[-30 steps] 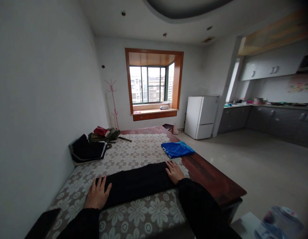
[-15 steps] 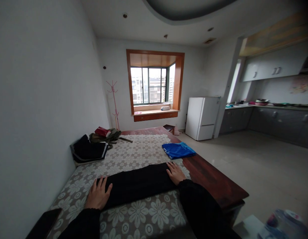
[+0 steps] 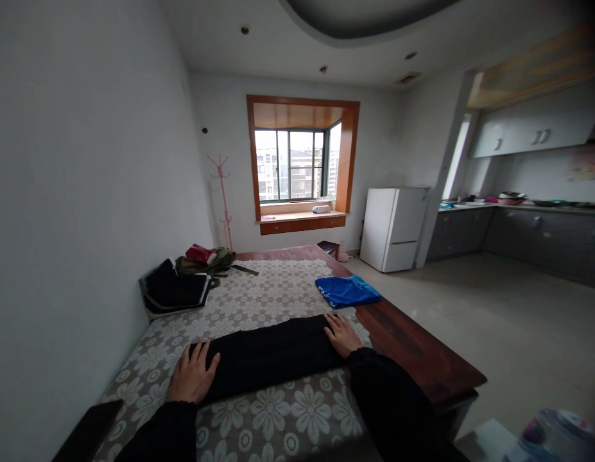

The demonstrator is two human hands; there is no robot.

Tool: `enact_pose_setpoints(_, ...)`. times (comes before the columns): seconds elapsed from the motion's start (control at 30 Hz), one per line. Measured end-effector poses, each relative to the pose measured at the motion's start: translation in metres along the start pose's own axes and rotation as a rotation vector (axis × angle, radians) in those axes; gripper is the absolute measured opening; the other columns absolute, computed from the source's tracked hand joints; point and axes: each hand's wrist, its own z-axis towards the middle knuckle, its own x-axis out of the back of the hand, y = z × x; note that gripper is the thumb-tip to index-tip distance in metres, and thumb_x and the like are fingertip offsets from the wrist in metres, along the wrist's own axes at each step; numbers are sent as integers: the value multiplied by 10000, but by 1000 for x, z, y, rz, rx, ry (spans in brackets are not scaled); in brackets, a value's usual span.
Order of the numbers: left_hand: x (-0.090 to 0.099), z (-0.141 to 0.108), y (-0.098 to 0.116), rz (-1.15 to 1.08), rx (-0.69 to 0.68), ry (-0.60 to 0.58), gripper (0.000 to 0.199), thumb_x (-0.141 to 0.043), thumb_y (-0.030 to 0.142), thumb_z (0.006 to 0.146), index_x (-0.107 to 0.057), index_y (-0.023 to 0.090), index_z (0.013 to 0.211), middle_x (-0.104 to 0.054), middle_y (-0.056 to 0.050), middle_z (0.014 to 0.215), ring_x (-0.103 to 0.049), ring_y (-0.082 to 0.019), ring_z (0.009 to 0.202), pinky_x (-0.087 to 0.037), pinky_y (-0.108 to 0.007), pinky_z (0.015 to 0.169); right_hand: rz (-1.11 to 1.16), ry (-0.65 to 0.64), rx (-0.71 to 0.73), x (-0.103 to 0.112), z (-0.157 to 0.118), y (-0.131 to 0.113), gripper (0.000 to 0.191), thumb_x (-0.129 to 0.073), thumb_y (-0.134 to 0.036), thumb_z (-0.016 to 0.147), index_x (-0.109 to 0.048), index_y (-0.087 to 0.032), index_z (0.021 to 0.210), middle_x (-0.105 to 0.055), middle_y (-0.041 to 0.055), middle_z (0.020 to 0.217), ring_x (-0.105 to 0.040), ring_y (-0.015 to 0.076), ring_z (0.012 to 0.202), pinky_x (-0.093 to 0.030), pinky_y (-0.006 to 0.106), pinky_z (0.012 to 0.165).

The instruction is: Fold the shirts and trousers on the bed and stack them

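Note:
A black folded cloth, seemingly a garment [image 3: 273, 354], lies in a long flat strip across the flower-patterned tablecloth [image 3: 271, 410]. On its left end rests my left hand [image 3: 194, 372], palm down with fingers spread. My right hand [image 3: 341, 334] lies flat on the right end, fingers apart. Neither hand grips the fabric. Just beyond my right hand is a folded blue garment [image 3: 348, 290] with white lettering, close to the table's right side.
A black item with pale edging [image 3: 176, 289] and an olive bag [image 3: 220, 260] with a red packet [image 3: 201, 253] sit against the left wall. A dark flat object [image 3: 90, 430] is at the near left. The wooden table edge [image 3: 422, 346] runs along the right, with a plastic container [image 3: 554, 436] below.
The whole view has shifted slightly, moving the scene a little to the right. Both hands stay flat on the black cloth, with no clear movement against it.

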Motion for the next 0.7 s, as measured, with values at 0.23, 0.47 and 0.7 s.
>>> enact_pose_setpoints(0.23,-8,4,-7,-21,-6,2,744,-273,592,960,-394,160,1553,-341,-88,1664,-168,-371,1553,-245,-507,1222,17,10,2,-3,0,1,606,-324,-406,990,-431,-189,1546,-376,49,1637,-236,289,1538,-236,491,1227)
enact_pose_setpoints(0.47,-16,9,-14,-101,-54,36,678,-349,559,955,-454,193,1515,-394,-111,1635,-221,-358,1544,-238,-557,1219,37,30,14,-5,0,3,601,-351,-395,978,-456,-183,1530,-411,61,1616,-259,295,1530,-272,496,1214)
enact_pose_setpoints(0.7,-15,12,-19,-182,75,119,645,-307,441,971,-470,68,1471,-475,-159,1572,-326,-313,1511,-276,-449,1237,164,100,14,-6,0,5,594,-399,-424,955,-524,-180,1482,-438,70,1599,-293,304,1516,-247,503,1227)
